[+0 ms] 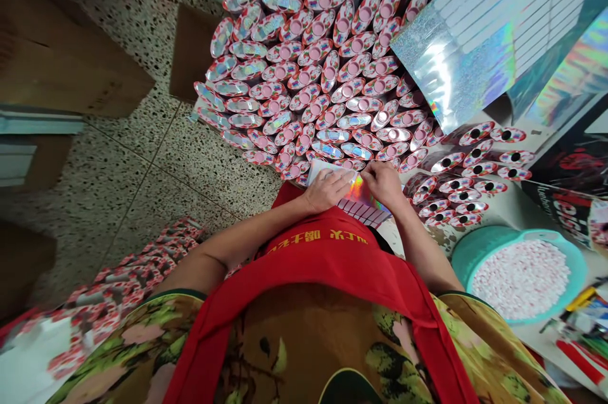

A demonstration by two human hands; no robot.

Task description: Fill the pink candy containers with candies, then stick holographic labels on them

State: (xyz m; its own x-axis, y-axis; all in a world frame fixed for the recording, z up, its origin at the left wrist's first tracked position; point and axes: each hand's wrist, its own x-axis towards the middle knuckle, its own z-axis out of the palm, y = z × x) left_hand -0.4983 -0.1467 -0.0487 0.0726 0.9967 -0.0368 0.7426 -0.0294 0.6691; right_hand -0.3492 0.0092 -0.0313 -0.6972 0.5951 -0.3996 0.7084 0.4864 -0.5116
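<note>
My left hand (327,190) lies over a shiny sticker sheet (360,192) at the table's near edge, its fingers bent lightly across the white part and holding it. The sheet has a rainbow sheen and a row of small rectangles along its lower side. At its upper right my right hand (384,182) is closed, thumb and forefinger pinched together; what lies between the fingertips is hidden. Just beyond both hands stand many upright oval red-and-white packages (327,116), packed closely. Some tops carry pink round discs, others silvery rectangles.
Larger holographic sticker sheets (456,75) lie over the packages at the right. Packages with black round spots (470,170) stand nearer me. A teal basin (577,258) holds small pale pieces. Cardboard boxes (66,56) rest on the speckled floor (156,132) at the left.
</note>
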